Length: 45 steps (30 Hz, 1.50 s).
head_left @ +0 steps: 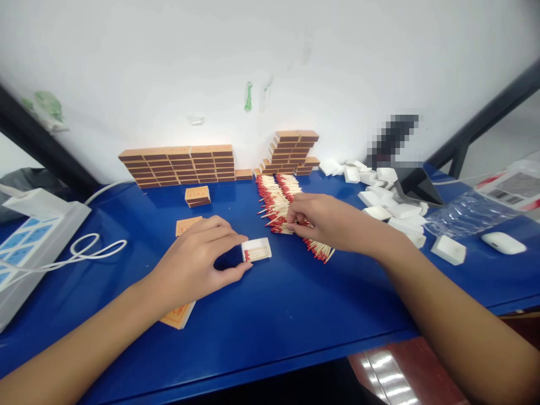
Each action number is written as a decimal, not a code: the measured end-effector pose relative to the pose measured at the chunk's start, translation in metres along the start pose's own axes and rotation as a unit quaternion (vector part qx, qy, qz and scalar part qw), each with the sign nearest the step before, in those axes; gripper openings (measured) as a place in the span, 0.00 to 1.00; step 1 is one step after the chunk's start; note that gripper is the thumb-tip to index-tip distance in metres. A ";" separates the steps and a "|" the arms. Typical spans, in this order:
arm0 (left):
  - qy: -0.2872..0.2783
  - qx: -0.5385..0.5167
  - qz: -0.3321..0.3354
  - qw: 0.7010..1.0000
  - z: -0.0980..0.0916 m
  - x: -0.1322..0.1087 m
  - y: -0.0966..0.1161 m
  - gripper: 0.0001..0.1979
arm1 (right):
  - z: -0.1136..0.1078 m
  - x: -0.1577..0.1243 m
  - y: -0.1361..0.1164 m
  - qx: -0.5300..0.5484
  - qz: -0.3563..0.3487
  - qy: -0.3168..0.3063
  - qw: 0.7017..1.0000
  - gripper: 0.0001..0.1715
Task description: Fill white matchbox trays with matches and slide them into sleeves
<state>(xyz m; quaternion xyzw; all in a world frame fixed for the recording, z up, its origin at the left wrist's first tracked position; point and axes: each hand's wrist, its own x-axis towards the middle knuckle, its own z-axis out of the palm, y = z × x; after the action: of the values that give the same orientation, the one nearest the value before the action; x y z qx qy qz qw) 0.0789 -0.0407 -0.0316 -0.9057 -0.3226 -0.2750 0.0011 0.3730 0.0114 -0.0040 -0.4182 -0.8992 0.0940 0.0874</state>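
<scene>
Between the left fingers [230, 243], one end of a white match tray [255, 243].

Bare hands [200, 248], bare wrists [145, 298] and slim, bare forearms [442, 304]

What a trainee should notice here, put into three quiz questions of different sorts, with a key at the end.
1. Which hand grips the small white tray?
2. True or false: that tray has no matches in it.
3. Choose one. As the picture shows it, the heap of white trays lies:
a) left of the loose matches
b) right of the loose matches
c) on top of the loose matches

Key:
1. The left hand, with thumb and finger at the tray's left end.
2. False: red-headed matches lie in it.
3. b
</scene>
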 end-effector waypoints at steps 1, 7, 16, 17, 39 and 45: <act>0.000 -0.001 0.001 1.000 0.000 0.000 0.000 0.12 | 0.000 0.000 0.000 0.004 -0.001 0.003 1.000 0.11; -0.002 -0.005 -0.005 1.000 0.000 0.000 0.000 0.13 | -0.001 -0.002 -0.002 0.060 -0.029 0.013 0.998 0.10; -0.005 -0.015 -0.019 1.000 0.001 0.000 -0.001 0.13 | 0.002 0.000 -0.002 0.031 -0.019 0.013 0.999 0.11; -0.006 -0.014 -0.019 1.000 0.001 0.000 -0.001 0.13 | 0.002 0.000 -0.002 0.029 -0.017 0.012 0.999 0.11; -0.002 -0.020 -0.013 1.000 0.001 0.000 -0.001 0.13 | 0.003 0.000 -0.004 0.013 0.002 0.008 1.000 0.11; 0.002 -0.018 -0.009 1.000 0.001 0.001 0.000 0.13 | 0.003 0.000 -0.004 0.013 0.005 0.004 1.000 0.13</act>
<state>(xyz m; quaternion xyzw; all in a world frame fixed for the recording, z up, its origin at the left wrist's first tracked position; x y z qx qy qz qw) 0.0797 -0.0398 -0.0323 -0.9020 -0.3256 -0.2830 -0.0168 0.3694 0.0085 -0.0057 -0.4220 -0.8954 0.1045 0.0961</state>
